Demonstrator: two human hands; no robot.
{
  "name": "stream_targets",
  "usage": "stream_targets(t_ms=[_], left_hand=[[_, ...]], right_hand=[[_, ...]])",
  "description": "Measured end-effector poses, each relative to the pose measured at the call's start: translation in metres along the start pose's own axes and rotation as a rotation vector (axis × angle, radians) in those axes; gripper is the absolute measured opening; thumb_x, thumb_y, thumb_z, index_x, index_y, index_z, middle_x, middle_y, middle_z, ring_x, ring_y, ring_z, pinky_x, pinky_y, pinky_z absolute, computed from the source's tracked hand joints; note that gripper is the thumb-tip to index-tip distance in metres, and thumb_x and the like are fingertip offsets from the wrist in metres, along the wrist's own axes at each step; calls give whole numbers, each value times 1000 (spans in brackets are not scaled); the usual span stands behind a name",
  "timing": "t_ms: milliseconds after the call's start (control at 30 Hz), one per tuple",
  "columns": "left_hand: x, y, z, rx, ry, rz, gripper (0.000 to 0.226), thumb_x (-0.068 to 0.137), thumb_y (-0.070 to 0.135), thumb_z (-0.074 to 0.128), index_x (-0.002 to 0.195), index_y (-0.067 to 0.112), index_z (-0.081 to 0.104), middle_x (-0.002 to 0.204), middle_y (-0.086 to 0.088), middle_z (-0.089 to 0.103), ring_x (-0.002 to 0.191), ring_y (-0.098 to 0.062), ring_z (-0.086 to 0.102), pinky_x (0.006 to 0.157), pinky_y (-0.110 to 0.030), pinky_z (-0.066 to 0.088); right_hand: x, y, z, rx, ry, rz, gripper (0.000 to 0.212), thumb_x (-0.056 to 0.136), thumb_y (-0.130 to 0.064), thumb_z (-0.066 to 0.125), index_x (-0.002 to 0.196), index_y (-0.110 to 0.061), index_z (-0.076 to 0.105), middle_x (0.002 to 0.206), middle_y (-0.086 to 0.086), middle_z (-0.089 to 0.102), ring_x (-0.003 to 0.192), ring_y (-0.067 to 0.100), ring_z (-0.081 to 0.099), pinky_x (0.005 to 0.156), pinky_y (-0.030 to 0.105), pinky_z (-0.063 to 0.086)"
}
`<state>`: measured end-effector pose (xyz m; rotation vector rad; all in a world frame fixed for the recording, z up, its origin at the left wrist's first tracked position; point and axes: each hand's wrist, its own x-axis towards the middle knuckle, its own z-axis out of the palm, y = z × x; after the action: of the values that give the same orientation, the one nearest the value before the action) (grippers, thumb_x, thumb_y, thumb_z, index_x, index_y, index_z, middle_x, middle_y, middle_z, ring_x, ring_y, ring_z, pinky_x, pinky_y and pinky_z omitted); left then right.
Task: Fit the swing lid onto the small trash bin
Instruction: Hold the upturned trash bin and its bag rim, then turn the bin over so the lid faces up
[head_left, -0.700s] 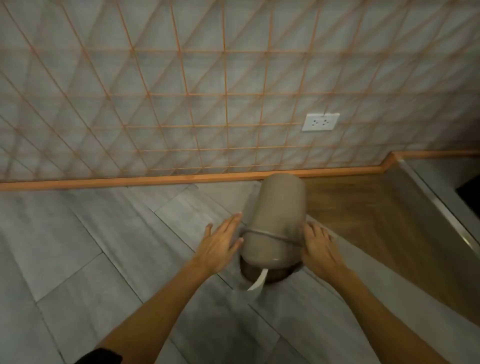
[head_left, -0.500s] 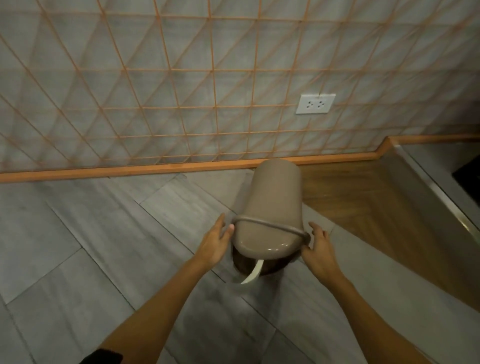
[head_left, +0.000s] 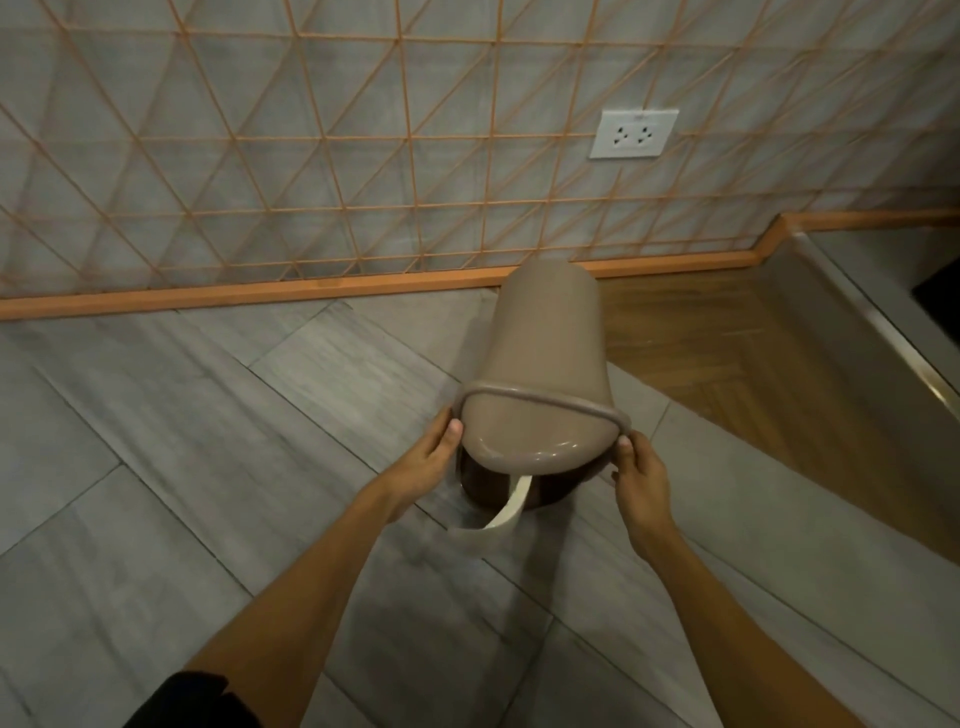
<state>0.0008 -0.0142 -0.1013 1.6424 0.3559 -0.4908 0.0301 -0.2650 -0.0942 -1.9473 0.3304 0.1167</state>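
Note:
The small beige trash bin stands on the grey floor near the wall, its body stretching away from me. The swing lid is on its near end: a rounded beige cap with a grey-beige rim ring around it. Under the cap is a dark opening, and a white flap hangs out of it toward me. My left hand pinches the left end of the rim. On the right end, my right hand does the same. Whether the lid is fully seated is unclear.
A tiled wall with orange lines and an orange skirting board lies just behind the bin. A white double socket is on the wall. To the right are a wooden floor strip and a raised metal-edged ledge.
Both hands were open beside the bin; now their fingers are closed on the two ends of the lid's rim. The white flap has swung further out toward me.

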Motion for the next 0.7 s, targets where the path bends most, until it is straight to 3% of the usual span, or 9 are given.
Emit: stream_targets(t_ms=[233,333,467,533,600,633,700], left_hand=[[-10,28,8,50,3,38,80,87,65,24,156,36,-4,166,4,-4,151,-18,0,120,-41,9],[-16,51,3,89,32,55,92,74,76,25,155,41,-4,166,-2,-6,152,-22,-5,122,-49,6],[-23,82,-5,52,69,126,92,75,80,31,154,45,-3,166,-3,-4,150,-24,-16,120,-57,2],[-16,88,-15,41,40,143,100,72,84,49,154,41,11,164,-15,11,149,-41,1,115,-67,16],[-7,90,-26,10,67,90,95,73,74,64,148,24,36,151,-31,31,134,-52,37,101,-67,42],[-8,97,-28,-33,96,77,84,78,67,63,145,20,42,145,-29,40,124,-46,52,93,-59,52],[-17,114,-29,-103,133,61,59,93,53,49,140,18,46,136,-17,56,110,-31,64,82,-43,59]], right_hand=[[15,-29,-14,-15,36,-93,25,101,-29,36,99,-17,57,93,4,60,92,23,58,77,36,48],[20,-51,-22,32,34,-106,24,100,-34,37,98,-24,58,96,4,64,94,24,61,79,40,51],[21,-92,-31,9,11,-156,28,101,-35,36,91,-21,58,87,3,62,87,24,60,77,42,52],[23,-111,-34,-18,15,-145,31,101,-34,34,96,-15,58,92,8,63,91,28,62,81,46,54],[25,-126,-36,-47,13,-134,31,101,-33,33,99,-14,58,97,11,64,94,28,62,83,48,52],[25,-132,-37,-56,14,-126,31,101,-32,33,99,-14,59,97,11,64,93,27,61,82,45,51],[24,-141,-39,-67,18,-97,31,102,-31,32,97,-14,58,95,10,64,91,25,61,80,41,50]])
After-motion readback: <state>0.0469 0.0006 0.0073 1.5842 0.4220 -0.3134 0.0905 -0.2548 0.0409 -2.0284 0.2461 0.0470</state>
